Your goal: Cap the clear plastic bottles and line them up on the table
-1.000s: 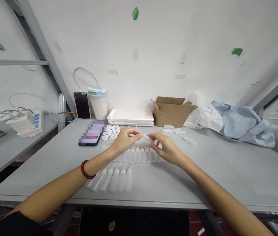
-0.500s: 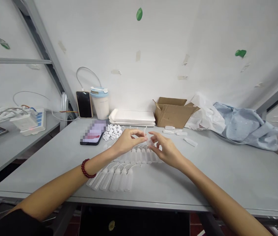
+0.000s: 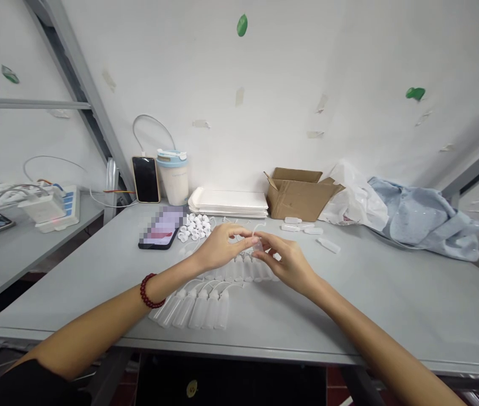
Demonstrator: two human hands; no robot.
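Observation:
Above the middle of the table, my left hand (image 3: 222,248) pinches a white nozzle cap with a thin bent tube (image 3: 258,228); the fingertips partly hide it. My right hand (image 3: 288,260) is closed around a small clear plastic bottle (image 3: 258,246), most of it covered by the fingers. Cap and bottle meet between the two hands. Just below lies a row of capped bottles (image 3: 245,270) with curved tubes, partly behind my hands. Nearer the front edge is a second row of such bottles (image 3: 199,310). A pile of small white caps (image 3: 196,226) sits left of my left hand.
Behind the hands are a stack of white trays (image 3: 231,203) and an open cardboard box (image 3: 296,197). Several loose bottles (image 3: 328,245) lie before the box. A phone (image 3: 162,225), a tumbler (image 3: 174,180) and a charging phone (image 3: 146,179) stand left; a blue cloth (image 3: 425,217) lies right.
My right hand has moved slightly left, bringing the bottle up against the nozzle cap in my left hand. The fingertips of both hands now touch or nearly touch.

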